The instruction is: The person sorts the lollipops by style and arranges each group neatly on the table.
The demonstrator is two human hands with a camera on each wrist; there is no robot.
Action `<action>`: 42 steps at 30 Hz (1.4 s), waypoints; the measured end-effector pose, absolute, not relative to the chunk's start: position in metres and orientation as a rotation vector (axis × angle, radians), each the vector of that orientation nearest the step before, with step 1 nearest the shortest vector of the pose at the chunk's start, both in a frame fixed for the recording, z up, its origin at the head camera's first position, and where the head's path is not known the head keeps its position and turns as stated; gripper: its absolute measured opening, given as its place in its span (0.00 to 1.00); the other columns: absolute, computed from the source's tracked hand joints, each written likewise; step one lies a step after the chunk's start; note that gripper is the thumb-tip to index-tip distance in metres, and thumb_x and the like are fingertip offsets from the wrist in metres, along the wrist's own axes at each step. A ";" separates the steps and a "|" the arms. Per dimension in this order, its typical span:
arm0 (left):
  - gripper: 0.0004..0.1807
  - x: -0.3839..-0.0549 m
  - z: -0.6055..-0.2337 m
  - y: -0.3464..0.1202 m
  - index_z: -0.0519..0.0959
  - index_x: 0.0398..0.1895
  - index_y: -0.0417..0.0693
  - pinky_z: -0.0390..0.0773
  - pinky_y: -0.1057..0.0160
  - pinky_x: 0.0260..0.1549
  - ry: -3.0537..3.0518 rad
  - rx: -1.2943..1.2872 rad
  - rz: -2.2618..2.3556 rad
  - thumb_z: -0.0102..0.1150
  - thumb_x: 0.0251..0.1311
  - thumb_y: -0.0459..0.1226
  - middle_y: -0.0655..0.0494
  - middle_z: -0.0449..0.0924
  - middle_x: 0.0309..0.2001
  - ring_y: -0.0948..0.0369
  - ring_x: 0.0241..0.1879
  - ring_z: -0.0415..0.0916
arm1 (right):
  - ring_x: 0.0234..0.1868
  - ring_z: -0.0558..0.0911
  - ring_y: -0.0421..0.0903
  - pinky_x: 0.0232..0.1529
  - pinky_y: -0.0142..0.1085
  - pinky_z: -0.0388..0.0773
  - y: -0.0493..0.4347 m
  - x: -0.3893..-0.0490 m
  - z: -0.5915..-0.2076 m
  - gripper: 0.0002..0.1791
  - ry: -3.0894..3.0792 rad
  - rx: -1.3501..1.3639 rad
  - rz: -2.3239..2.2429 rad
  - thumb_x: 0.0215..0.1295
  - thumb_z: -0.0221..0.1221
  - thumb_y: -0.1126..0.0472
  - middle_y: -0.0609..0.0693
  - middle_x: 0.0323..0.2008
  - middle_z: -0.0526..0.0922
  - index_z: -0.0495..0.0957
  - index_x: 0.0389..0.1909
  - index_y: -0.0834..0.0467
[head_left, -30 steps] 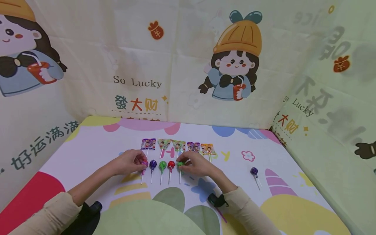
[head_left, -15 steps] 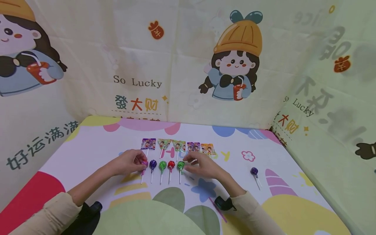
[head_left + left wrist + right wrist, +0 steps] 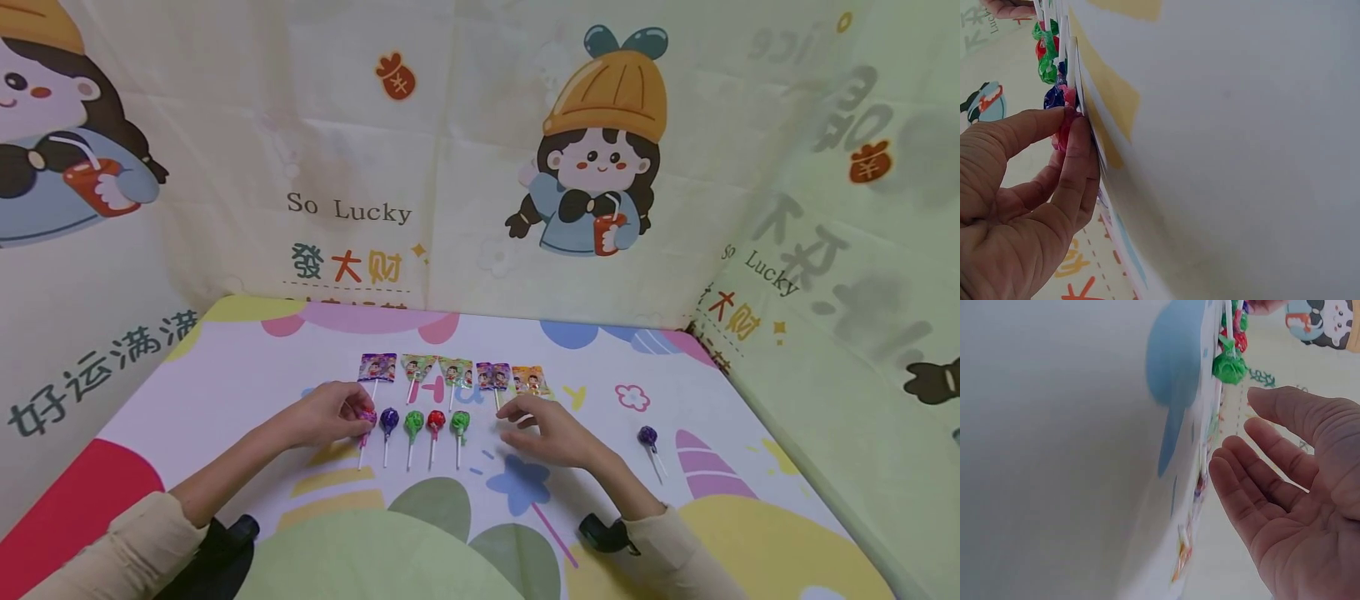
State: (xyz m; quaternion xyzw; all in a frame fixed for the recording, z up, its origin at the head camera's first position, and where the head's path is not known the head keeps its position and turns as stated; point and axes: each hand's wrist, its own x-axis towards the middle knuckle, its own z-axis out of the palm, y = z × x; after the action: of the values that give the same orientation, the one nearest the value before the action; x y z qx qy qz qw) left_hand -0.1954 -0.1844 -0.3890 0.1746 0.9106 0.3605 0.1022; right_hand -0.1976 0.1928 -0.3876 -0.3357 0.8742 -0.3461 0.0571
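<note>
My left hand (image 3: 336,414) pinches a pink lollipop (image 3: 1062,134) between thumb and fingers at the left end of a row on the table. Beside it in that row lie a dark purple lollipop (image 3: 389,419), a green lollipop (image 3: 414,422), a red lollipop (image 3: 436,420) and another green lollipop (image 3: 461,422), sticks toward me. My right hand (image 3: 551,429) is just right of the row, fingers apart and loosely bent, holding nothing. The right wrist view shows a gap between its fingertips and the end green lollipop (image 3: 1230,369).
Behind the row lies a second row of flat-wrapped lollipops, from a purple packet (image 3: 378,367) to an orange packet (image 3: 530,380). A lone purple lollipop (image 3: 648,437) lies farther right on the patterned table (image 3: 600,358). A printed cloth backdrop (image 3: 465,167) stands behind the table.
My right hand has let go of the end green lollipop and moved right, away from the row. My left hand has stayed on the pink lollipop.
</note>
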 end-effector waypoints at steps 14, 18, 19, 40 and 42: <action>0.12 -0.196 -0.388 -0.184 0.79 0.43 0.40 0.77 0.61 0.36 2.680 0.485 1.061 0.71 0.61 0.34 0.53 0.77 0.34 0.58 0.34 0.71 | 0.51 0.84 0.54 0.55 0.50 0.81 0.219 -0.192 -0.386 0.15 2.722 -0.999 -1.073 0.68 0.66 0.63 0.58 0.49 0.84 0.79 0.52 0.65; 0.12 -0.196 -0.388 -0.184 0.79 0.43 0.40 0.77 0.61 0.36 2.686 0.497 1.060 0.71 0.61 0.34 0.53 0.77 0.34 0.58 0.34 0.71 | 0.50 0.85 0.53 0.55 0.49 0.81 0.224 -0.190 -0.384 0.15 2.744 -0.977 -1.083 0.68 0.66 0.63 0.57 0.49 0.84 0.79 0.52 0.64; 0.12 -0.196 -0.388 -0.184 0.79 0.43 0.40 0.77 0.61 0.36 2.688 0.500 1.061 0.71 0.60 0.34 0.54 0.77 0.34 0.58 0.34 0.71 | 0.50 0.85 0.53 0.54 0.49 0.81 0.225 -0.190 -0.384 0.15 2.748 -0.977 -1.087 0.68 0.66 0.63 0.57 0.49 0.84 0.79 0.52 0.64; 0.13 -0.196 -0.386 -0.184 0.78 0.42 0.39 0.77 0.62 0.36 2.688 0.499 1.053 0.71 0.60 0.34 0.53 0.76 0.34 0.58 0.34 0.71 | 0.53 0.83 0.61 0.55 0.54 0.80 0.253 -0.183 -0.380 0.19 2.796 -0.887 -1.160 0.65 0.68 0.63 0.61 0.51 0.83 0.79 0.54 0.66; 0.13 -0.196 -0.386 -0.184 0.78 0.42 0.39 0.77 0.62 0.35 2.688 0.500 1.052 0.71 0.60 0.34 0.53 0.77 0.34 0.58 0.34 0.71 | 0.53 0.83 0.61 0.55 0.53 0.80 0.256 -0.183 -0.379 0.20 2.801 -0.872 -1.164 0.65 0.69 0.62 0.61 0.51 0.83 0.79 0.54 0.67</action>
State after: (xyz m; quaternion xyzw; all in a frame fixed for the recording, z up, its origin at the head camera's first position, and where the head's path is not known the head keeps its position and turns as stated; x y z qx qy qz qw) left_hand -0.1958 -0.1842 -0.3860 0.1698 0.9124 0.3571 0.1057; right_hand -0.1829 0.2556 -0.3788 -0.2763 0.8875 -0.3687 -0.0073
